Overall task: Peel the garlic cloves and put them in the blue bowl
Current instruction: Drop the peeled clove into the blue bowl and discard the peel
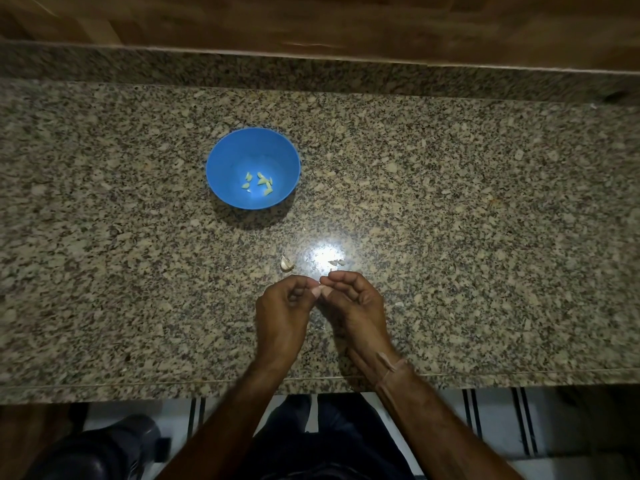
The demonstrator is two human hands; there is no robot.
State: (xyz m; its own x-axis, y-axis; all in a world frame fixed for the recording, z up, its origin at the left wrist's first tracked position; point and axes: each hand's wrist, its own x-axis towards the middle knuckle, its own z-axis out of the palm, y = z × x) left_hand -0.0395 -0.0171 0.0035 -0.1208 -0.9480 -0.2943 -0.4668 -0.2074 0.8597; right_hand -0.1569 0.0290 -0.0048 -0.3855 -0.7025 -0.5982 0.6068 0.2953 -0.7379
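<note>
Several peeled cloves (pixel 259 183) lie in the blue bowl (pixel 221 150); left hand (pixel 282 313) and right hand (pixel 353 303) pinch one clove (pixel 318 289).

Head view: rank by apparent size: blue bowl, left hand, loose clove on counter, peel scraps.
1. blue bowl
2. left hand, though nearer the camera, which inflates it
3. loose clove and peel scraps: alike, not ranked

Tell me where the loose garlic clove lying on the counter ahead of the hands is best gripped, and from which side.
Probably from above: the garlic clove lies flat and curved on the counter, with nothing touching it. Pinch across its plump middle, fingertips on its two long flanks; the left hand is nearest, once free.
</note>
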